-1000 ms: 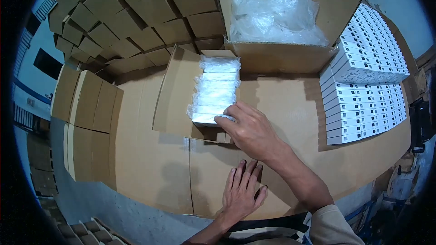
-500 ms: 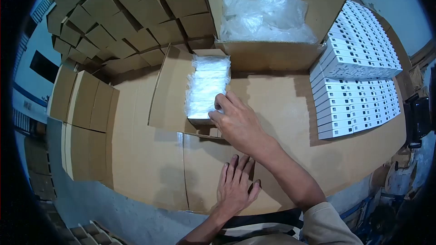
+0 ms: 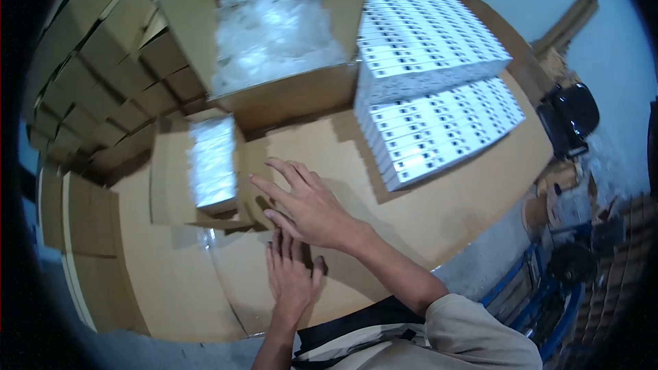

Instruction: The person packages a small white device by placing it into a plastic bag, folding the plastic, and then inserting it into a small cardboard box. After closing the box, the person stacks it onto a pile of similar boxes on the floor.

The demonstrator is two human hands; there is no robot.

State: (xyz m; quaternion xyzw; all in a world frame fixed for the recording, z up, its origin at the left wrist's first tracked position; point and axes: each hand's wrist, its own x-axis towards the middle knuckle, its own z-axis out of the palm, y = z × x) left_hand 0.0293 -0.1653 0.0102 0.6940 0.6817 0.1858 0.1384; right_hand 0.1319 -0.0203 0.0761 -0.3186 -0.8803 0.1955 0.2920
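My right hand (image 3: 305,209) hangs over the cardboard-covered table with its fingers apart, just right of a small open carton (image 3: 171,185); nothing is in it. Below it my left hand (image 3: 293,275) lies on the cardboard, fingers spread and empty, its fingertips near the right hand's thumb. The small carton holds a row of plastic-wrapped items (image 3: 212,161). Behind it stands a larger open carton (image 3: 295,96) with crumpled clear plastic bags (image 3: 274,34) inside.
Stacks of slim white boxes with dark square marks (image 3: 439,123) stand at the right. Brown cartons (image 3: 113,62) are piled at the back left, with more at the left edge (image 3: 96,233). A black object (image 3: 570,113) is beyond the table's right edge.
My right hand has left the wrapped items in the small carton and opened beside it, nearer my left hand. The camera view has turned toward the right.
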